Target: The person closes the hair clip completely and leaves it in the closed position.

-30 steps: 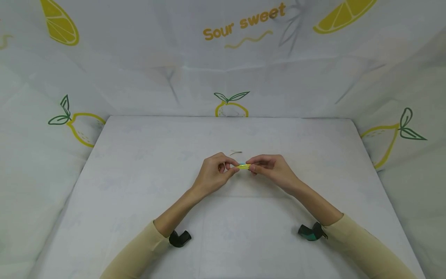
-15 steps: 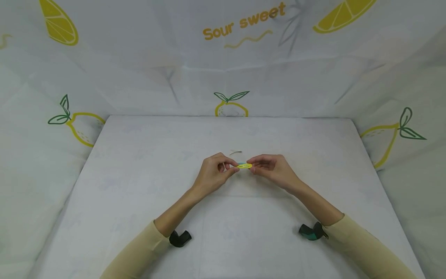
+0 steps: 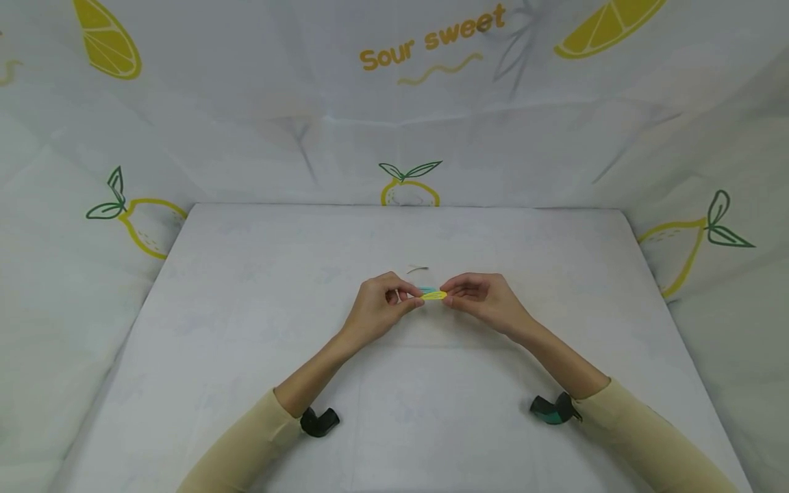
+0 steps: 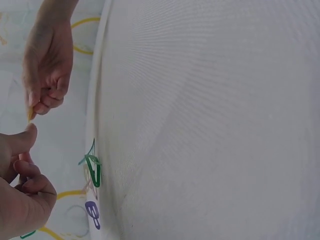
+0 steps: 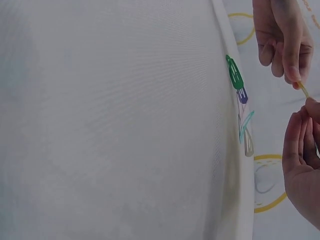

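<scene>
A yellow snap hair clip (image 3: 434, 296) is held between both hands above the middle of the table in the head view. My left hand (image 3: 383, 301) pinches its left end between thumb and index finger. At the other end, the right hand (image 3: 483, 299) has its thumb and fingertips on the clip. In the right wrist view the same yellow clip (image 5: 303, 90) appears edge-on between the two hands, its ends covered by fingertips. Just behind it in the head view, a light blue clip (image 3: 427, 289) is partly hidden.
A thin beige clip (image 3: 418, 268) lies beyond the hands. The right wrist view shows a green clip (image 5: 234, 73), a purple clip (image 5: 242, 95) and a teal clip (image 5: 246, 127) in a row on the white tabletop (image 5: 125, 125). Lemon-print cloth walls (image 3: 246, 150) enclose the table.
The yellow clip has turned so its broad face shows more, and more of the blue clip is visible behind it. My right hand has shifted slightly right; the left has barely moved.
</scene>
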A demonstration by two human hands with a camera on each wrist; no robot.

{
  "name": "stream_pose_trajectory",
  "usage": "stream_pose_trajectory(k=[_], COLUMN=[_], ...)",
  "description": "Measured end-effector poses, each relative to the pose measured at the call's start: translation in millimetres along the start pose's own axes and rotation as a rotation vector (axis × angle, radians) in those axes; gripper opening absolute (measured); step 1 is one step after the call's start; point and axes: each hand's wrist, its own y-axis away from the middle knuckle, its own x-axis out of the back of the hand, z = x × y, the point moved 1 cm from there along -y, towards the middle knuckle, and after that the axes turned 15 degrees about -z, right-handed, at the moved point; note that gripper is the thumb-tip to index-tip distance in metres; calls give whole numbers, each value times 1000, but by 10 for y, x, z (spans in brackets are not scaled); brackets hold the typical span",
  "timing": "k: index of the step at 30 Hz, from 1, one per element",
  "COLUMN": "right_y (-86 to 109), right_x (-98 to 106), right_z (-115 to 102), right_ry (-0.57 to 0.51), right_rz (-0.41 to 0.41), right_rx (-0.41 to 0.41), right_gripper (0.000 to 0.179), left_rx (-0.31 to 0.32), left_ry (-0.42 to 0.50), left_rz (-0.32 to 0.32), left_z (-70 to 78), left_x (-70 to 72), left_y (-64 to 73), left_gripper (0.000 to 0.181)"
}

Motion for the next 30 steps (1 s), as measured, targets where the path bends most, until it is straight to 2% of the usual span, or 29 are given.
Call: stream_pose_trajectory(k=[12, 20, 30], right_y=[-13, -22, -53], right_x=[37, 60, 85], right_z=[16, 46, 92], right_ry=[79, 107, 115], right_rz=[-5, -11, -33], right_rx=[1, -3, 7], right_gripper=[20, 19, 18], left_rx=[15, 61, 67], left_ry=[-28, -38, -56], left_rz=[-6, -26, -45], left_z=[-12, -37, -40], left_x=[4, 0, -10], left_y=[-13, -24, -61], left_gripper=[10, 11, 9])
